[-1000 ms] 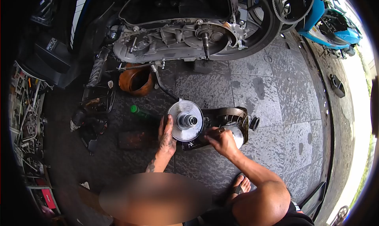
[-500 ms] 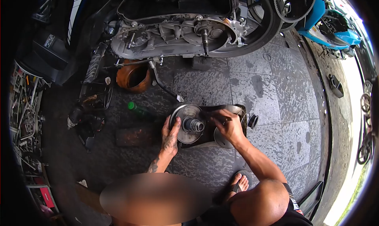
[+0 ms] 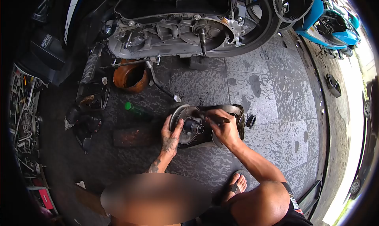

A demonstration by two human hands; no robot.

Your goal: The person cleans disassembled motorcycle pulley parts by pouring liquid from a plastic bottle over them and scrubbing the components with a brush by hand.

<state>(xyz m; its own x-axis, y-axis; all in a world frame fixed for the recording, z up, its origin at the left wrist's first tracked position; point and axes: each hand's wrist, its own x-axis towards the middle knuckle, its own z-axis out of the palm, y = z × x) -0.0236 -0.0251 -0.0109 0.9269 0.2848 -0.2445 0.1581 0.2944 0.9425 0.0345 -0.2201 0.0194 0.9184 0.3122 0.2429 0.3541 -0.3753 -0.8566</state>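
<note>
My left hand point(image 3: 170, 135) grips the rim of a round metal pulley point(image 3: 188, 138) from its left side, fingers behind and thumb on its face. The pulley's ridged central hub point(image 3: 194, 126) points up and toward me. My right hand point(image 3: 226, 130) is closed around a dark brush point(image 3: 224, 120), whose head reaches the pulley face beside the hub. Below both hands a long metal cover point(image 3: 201, 146) lies on the floor, partly hidden by the pulley and my right hand. A dark ring-shaped part point(image 3: 250, 121) is at the cover's right end.
An opened scooter transmission case point(image 3: 158, 36) with a bare shaft stands ahead, beside a wheel point(image 3: 272, 28). An orange-brown pot point(image 3: 131, 78), a green-capped bottle point(image 3: 129, 106) and a brown block point(image 3: 132, 136) are on the left. A metal stand leg point(image 3: 162, 83) juts forward.
My right hand and the brush have shifted slightly down. The pulley has turned a little in my left hand, its hub now darker. The whole view has shifted slightly.
</note>
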